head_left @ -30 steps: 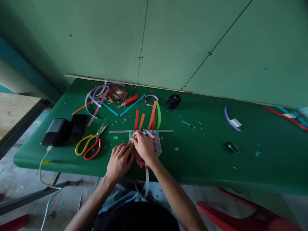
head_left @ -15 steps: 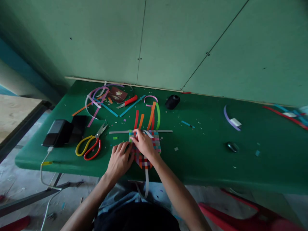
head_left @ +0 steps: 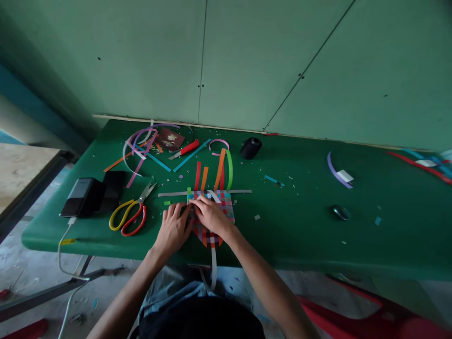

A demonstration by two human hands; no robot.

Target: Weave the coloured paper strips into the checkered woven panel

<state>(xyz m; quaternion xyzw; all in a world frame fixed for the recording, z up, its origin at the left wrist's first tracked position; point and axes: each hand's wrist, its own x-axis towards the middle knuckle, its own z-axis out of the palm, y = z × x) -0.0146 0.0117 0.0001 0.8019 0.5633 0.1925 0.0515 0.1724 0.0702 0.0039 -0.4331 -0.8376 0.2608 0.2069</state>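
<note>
Red-teal checkered weave (head_left: 226, 208) lies under right hand (head_left: 212, 217), beside left hand (head_left: 172, 228), fingers (head_left: 199, 199) bent, grip unclear.

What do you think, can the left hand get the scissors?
Probably yes. The scissors lie off to the left of the left hand, with nothing tall between them. It would just have to leave the woven piece first.

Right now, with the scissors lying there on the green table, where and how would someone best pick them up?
Probably by the red loop and yellow loop together, coming from the near edge of the table. The scissors lie flat, loops spread apart toward that edge, while the pointed blades face away, so this approach should avoid the tips.
</note>
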